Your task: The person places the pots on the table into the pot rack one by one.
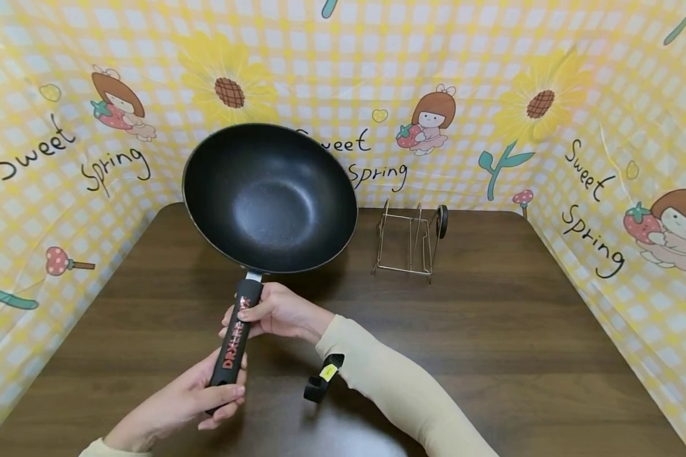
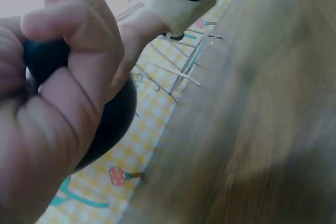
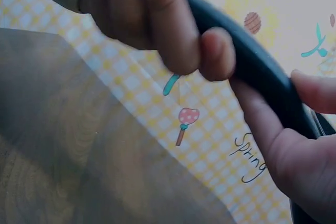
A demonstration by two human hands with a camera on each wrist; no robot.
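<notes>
A black wok [image 1: 271, 200] is held up above the table, its inside facing the head camera and its handle [image 1: 235, 333] slanting down toward the person. The left hand [image 1: 191, 397] grips the lower end of that handle, fingers curled round it in the left wrist view. Higher up, close below the pan, the right hand [image 1: 280, 311] holds the same handle with its thumb on the lettered top face. In the right wrist view both hands are on the black handle [image 3: 252, 56], one at each end.
A wire rack [image 1: 406, 247] with a black disc on its right side stands at the back of the brown wooden table [image 1: 491, 330]. Yellow checked cloth [image 1: 331, 76] with printed figures surrounds the back and sides. A black strap device [image 1: 322, 379] hangs at the right wrist.
</notes>
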